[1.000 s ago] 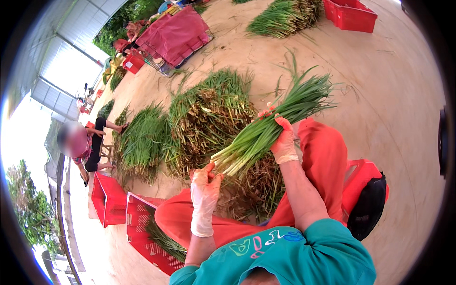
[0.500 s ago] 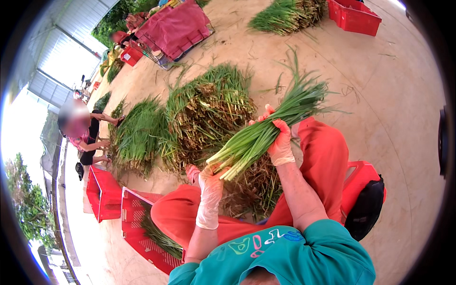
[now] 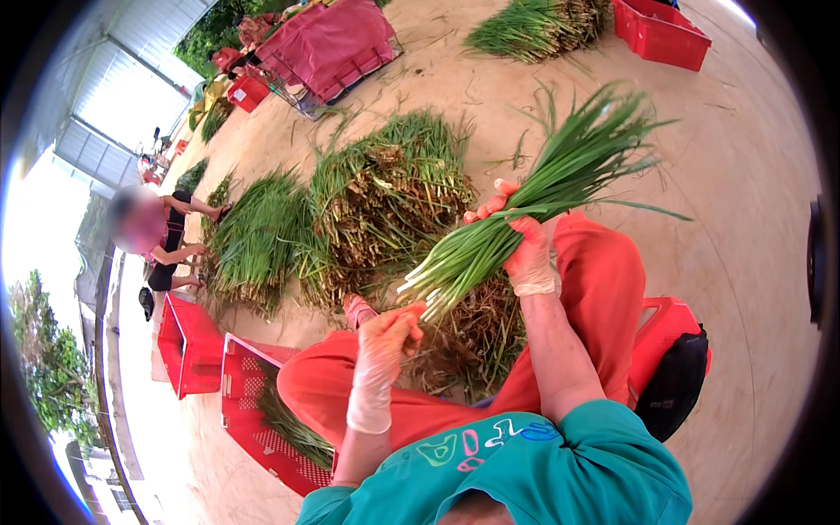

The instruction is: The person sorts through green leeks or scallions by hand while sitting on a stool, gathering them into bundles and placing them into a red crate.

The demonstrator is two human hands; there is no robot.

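My right hand (image 3: 523,247), in an orange-and-white glove, is wrapped round the middle of a bunch of garlic chives (image 3: 560,179). The pale stem ends point down to the left, and the long green leaves fan out to the upper right. Just below the pale ends is my gloved left hand (image 3: 385,343), its fingers drawn together in a pinch. Whatever they hold, if anything, is too small to make out. Under the bunch, between my legs, lies a heap of dry brown and green trimmings (image 3: 472,341).
Large piles of chives (image 3: 389,197) and more chives (image 3: 258,241) lie ahead on the floor. Red crates (image 3: 188,346) stand left, one holding greens (image 3: 293,429). A person (image 3: 171,236) sits beyond. A covered cart (image 3: 332,52) and another red crate (image 3: 662,35) stand farther off.
My left hand has come away from the stem ends, slightly down and left. The bunch in my right hand has shifted a little, its leaves spreading wider to the upper right.
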